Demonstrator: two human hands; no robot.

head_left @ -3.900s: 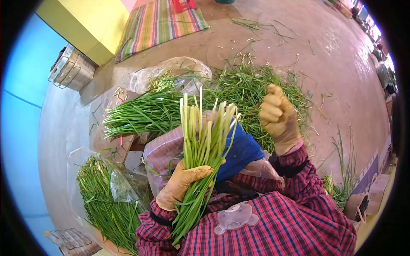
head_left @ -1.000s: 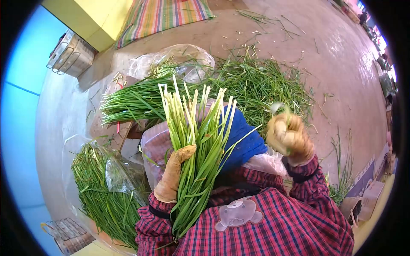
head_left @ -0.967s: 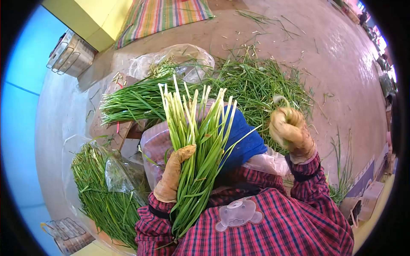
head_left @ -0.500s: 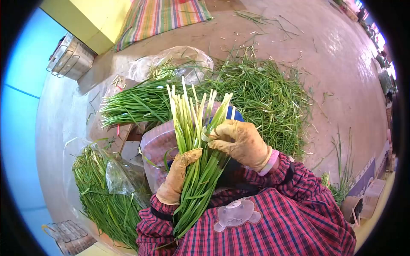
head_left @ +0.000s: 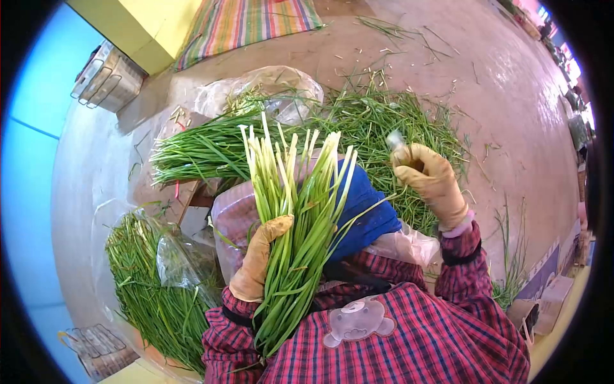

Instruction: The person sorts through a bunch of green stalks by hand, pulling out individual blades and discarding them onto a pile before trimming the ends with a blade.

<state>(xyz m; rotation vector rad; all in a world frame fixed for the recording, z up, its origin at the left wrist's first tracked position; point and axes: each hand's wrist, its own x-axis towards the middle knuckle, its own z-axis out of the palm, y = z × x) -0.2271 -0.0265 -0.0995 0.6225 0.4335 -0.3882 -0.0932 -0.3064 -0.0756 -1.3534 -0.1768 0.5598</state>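
My left hand [head_left: 261, 256], in a yellowish glove, is wrapped round a bunch of long green stalks [head_left: 291, 249] with pale ends pointing up. My right hand [head_left: 432, 182], gloved too, is raised to the right of the bunch, its thumb and forefinger pinched together. A small whitish thing [head_left: 395, 139], blurred, is at its fingertips. One thin stalk [head_left: 368, 210] stretches from the bunch toward the right hand; whether the hand grips it is unclear. Blue cloth [head_left: 361, 205] lies behind the bunch, over my lap.
A green heap [head_left: 409, 128] spreads on the floor ahead. More stalks [head_left: 204, 150] lie at the left on a low surface, beside clear plastic [head_left: 297, 86]. A plastic bag of greens [head_left: 147, 281] stands at lower left. A striped cloth [head_left: 249, 25] and wire-handled baskets [head_left: 110, 77] are farther off.
My right hand has moved away from the bunch to the right, with the whitish thing at its fingertips. The stalks in my left hand have fanned out, and more blue cloth shows.
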